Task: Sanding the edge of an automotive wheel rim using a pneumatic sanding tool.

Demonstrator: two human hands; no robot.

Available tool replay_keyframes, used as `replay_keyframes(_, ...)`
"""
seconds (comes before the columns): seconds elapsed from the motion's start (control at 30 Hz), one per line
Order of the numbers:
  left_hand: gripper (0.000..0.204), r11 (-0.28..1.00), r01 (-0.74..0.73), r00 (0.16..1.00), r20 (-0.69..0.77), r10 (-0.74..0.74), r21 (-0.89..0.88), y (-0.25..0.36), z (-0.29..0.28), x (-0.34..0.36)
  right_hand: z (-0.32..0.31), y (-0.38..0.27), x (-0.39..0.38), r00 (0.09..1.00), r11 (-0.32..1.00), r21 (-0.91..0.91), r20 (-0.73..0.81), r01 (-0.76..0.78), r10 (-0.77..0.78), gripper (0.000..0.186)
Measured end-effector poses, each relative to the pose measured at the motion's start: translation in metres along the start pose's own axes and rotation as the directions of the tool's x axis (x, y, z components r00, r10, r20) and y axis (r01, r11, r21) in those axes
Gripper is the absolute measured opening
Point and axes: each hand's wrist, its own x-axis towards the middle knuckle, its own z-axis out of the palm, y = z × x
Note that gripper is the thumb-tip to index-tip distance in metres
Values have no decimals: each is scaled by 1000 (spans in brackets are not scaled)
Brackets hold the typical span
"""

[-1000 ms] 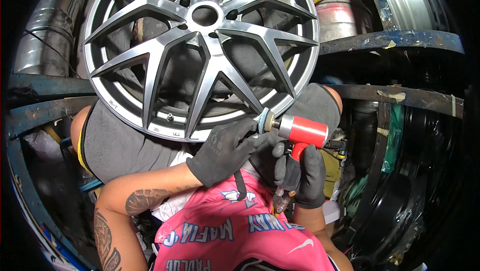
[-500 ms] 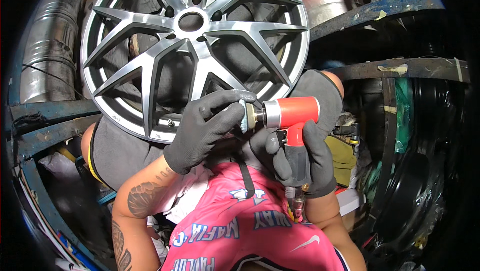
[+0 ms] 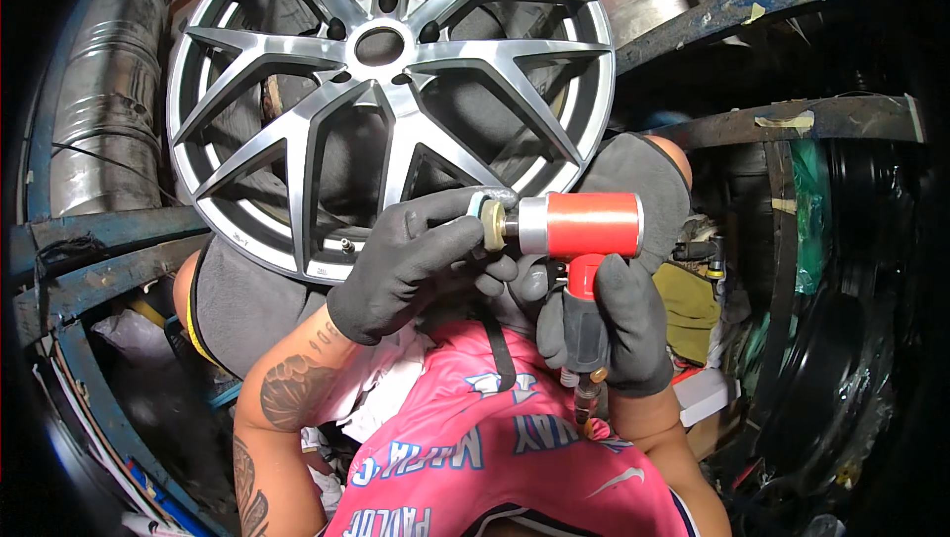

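Shows smooth, satiny metal on the wheel [image 3: 384,75]; gleams glossy on the red power tool [image 3: 594,224]; looks matt on its grip [image 3: 587,332].

Red power tool [image 3: 594,225]; pointing left

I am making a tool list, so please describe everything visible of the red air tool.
The pistol-grip air tool has a shiny red barrel, silvery collar, black grip and metal fittings below. Held upright by the gloved right hand near the alloy wheel, it points left; the gloved left hand holds its yellowish pad with a pale-blue face.
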Motion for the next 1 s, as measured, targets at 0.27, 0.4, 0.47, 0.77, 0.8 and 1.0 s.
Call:
replay_keyframes(0.27,47,970,-40,977,194,89,-241,-3,-6,-1,15,-9,-3,996,985,-167,-74,42,-55,59)
replay_keyframes(0.4,48,930,26,967,245,70,-367,-10,-9,-1,9,-3,-10,998,980,-196,-61,-26,14,64)
replay_keyframes(0.47,49,921,59,976,217,28,-384,-6,-5,-3,8,-1,-10,997,977,-207,-63,-54,42,65)
replay_keyframes(0.77,48,937,300,890,406,-208,-179,-51,3,15,-18,36,7,959,821,-565,-176,86,-222,40)
replay_keyframes(0.8,49,959,282,864,433,-256,4,-54,10,16,-24,39,9,962,817,-571,-168,82,-214,40)
replay_keyframes(1.0,66,981,193,879,443,-179,14,-91,14,10,-30,56,15,971,792,-610,-181,16,-159,49)
